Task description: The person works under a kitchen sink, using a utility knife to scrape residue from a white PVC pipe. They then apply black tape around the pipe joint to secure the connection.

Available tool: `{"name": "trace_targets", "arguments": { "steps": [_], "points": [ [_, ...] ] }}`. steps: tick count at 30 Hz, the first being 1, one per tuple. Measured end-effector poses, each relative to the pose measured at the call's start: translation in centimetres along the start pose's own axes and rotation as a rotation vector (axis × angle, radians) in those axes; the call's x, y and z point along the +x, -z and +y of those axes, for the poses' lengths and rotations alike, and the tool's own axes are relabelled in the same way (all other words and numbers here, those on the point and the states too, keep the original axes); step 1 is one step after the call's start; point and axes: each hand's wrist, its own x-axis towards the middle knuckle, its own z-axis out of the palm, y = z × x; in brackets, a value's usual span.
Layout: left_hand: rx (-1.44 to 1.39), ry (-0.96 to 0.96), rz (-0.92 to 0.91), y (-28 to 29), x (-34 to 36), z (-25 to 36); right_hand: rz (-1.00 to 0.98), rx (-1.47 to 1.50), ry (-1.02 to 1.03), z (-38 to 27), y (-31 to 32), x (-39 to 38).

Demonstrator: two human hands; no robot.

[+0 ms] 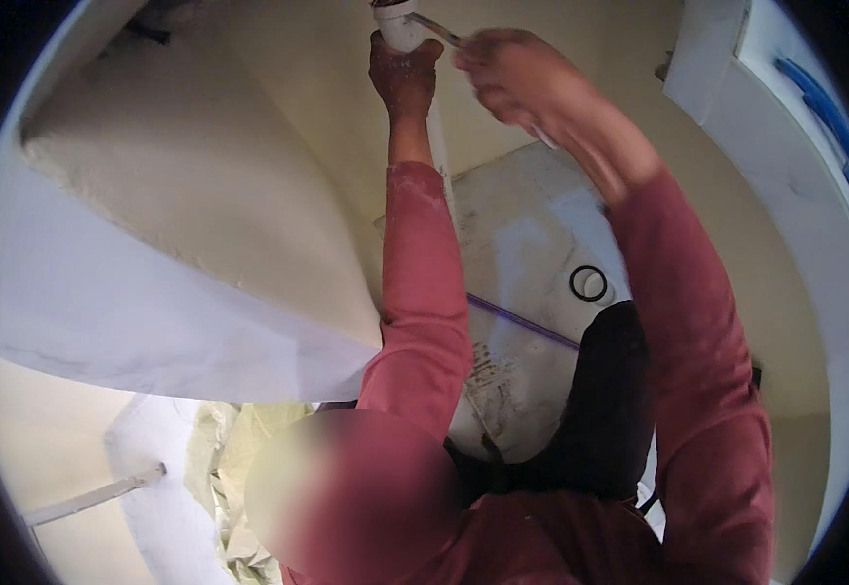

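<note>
Looming at the person's left is a big sloping slab (220,175), beige beneath with a pale bluish face. Beside it a person (580,536) in a red top and dark trousers stretches both arms toward the cream wall (317,97), over a stained grey floor (532,214). A white ledge (775,127) curves along the right, carrying blue tubes (834,117); a crumpled yellowish sack (259,448) lies at lower left. The right hand (522,78) closes around a thin tool, and the left hand (405,78) grips the white pipe fitting (403,29) up by the wall. A purple rod (522,320) crosses the floor, and near the knee sits a black ring (572,285). The thin tool (436,30) has its tip at the fitting's rim; with that blur, I can't tell whether it is a brush or a blade.
</note>
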Motion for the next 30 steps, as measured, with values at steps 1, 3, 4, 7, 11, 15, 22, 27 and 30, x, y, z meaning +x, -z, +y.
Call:
{"name": "trace_targets", "arguments": {
  "steps": [1,3,4,7,11,15,22,27,30],
  "points": [
    [0.057,0.057,-0.008,-0.8,-0.7,0.9,0.026,0.131,-0.199,-1.6,0.2,-1.9],
    [0.095,0.074,-0.016,-1.5,-0.9,1.8,0.138,0.236,-0.295,-4.1,-0.6,-3.4],
    [0.063,0.056,-0.009,-2.0,-0.6,2.0,0.145,0.158,-0.311,-4.3,-0.5,-3.5],
    [0.032,0.053,-0.025,-3.5,-1.2,3.1,0.153,-0.078,-0.351,-3.7,1.1,-1.4],
    [0.017,0.067,-0.06,0.1,-0.5,2.3,-0.121,0.343,-0.313,0.6,4.0,-0.4],
    [0.001,0.258,-0.039,-1.7,-1.4,5.1,-0.06,0.014,-0.332,-0.5,7.5,-0.1],
    [0.025,0.247,-0.035,-0.5,-0.8,4.2,-0.005,0.125,-0.477,-5.6,1.9,-3.7],
    [-0.01,0.169,-0.073,-1.7,-1.0,4.6,-0.066,0.308,-0.427,-6.1,1.7,-3.3],
    [-0.123,0.228,-0.089,-0.8,-0.6,4.1,-0.024,0.688,-0.503,-6.5,0.7,-1.6]
  ]
}}
